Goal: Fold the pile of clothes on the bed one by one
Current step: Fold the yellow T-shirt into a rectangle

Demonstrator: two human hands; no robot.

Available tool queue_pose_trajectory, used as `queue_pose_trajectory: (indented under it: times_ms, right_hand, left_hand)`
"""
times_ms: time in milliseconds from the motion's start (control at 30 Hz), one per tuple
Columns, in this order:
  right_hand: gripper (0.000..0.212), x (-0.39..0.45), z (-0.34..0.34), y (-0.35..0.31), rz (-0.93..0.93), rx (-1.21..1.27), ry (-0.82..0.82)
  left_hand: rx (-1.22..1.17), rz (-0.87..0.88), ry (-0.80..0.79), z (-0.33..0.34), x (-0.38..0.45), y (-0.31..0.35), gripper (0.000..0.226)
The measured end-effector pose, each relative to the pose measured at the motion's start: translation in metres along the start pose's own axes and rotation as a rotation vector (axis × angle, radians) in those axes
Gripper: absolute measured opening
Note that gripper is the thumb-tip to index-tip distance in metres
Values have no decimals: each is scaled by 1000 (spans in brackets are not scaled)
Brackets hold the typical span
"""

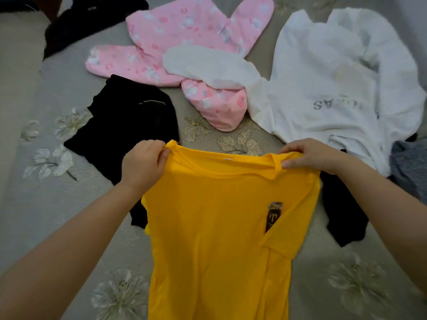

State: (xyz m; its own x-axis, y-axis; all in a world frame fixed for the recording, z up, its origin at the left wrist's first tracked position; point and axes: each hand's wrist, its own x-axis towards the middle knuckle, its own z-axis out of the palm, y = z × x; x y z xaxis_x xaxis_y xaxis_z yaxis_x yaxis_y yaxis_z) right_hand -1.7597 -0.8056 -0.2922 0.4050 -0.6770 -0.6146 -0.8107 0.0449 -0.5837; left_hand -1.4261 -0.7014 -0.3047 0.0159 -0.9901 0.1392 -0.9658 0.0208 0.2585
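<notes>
Left hand and right hand each pinch a shoulder of the yellow shirt, holding it above the bed.

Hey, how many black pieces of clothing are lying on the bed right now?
3: one black garment just beyond the left hand, another under the right forearm beside the yellow shirt, a third at the far left. More may be hidden under other clothes.
</notes>
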Motion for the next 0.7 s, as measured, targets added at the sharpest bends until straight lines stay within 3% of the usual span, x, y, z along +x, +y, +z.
queue_pose_trajectory:
  times_ms: [100,200,300,433,533,633,700]
  right_hand:
    - [35,52,10,10,87,-16,219]
    - [39,99,34,25,157,-63,456]
    - [52,121,75,43,204,-190,490]
    - [78,90,147,57,248,-260,547]
    - [90,62,187,66,351,-333,483]
    - [79,54,199,74,467,-357,408]
    - [46,58,188,83,481,-374,422]
  left_hand:
    - [28,-51,-3,45,32,-17,27]
    - [71,-234,-132,102,53,-25,26]
    - [76,-306,-267,158,43,-25,54]
    - [22,-68,-252,190,1,-4,55]
    - [25,58,-263,196,-23,16,56]
    - [-39,89,-346,206,-43,39,55]
    - [-90,53,-427,211,-51,52,57]
